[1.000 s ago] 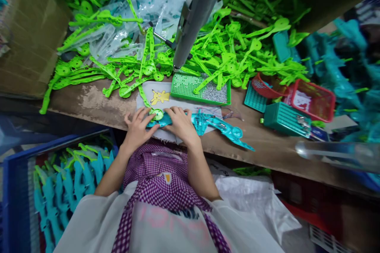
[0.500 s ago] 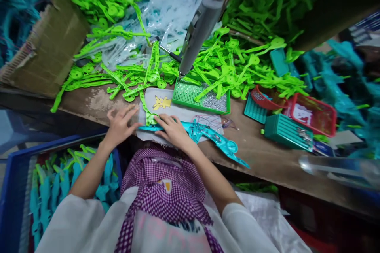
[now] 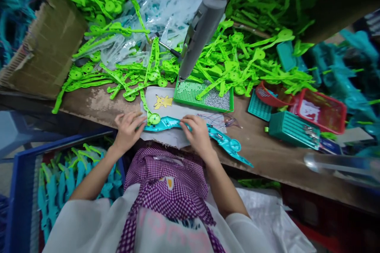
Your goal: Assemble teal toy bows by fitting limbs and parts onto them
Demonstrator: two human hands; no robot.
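A long teal plastic part (image 3: 166,124) with a green round piece (image 3: 154,118) at its left end lies on a white sheet with a yellow cartoon sticker (image 3: 163,102) at the bench's near edge. My left hand (image 3: 128,129) rests at the part's left end, its fingers curled against it. My right hand (image 3: 198,134) presses down on the part's right portion, beside several more teal parts (image 3: 228,145). A grey powered screwdriver (image 3: 202,31) hangs above the bench, its tip near a green tray of small screws (image 3: 204,95).
Bright green plastic parts (image 3: 237,59) are heaped over the back of the wooden bench (image 3: 267,158). Red and teal baskets (image 3: 297,118) stand to the right, a cardboard box (image 3: 44,47) to the left. A blue crate (image 3: 18,189) with finished teal-green pieces sits low left.
My right hand slid rightward along the teal part. My left hand moved out left, then came back to the part's left end. The view shifted slightly.
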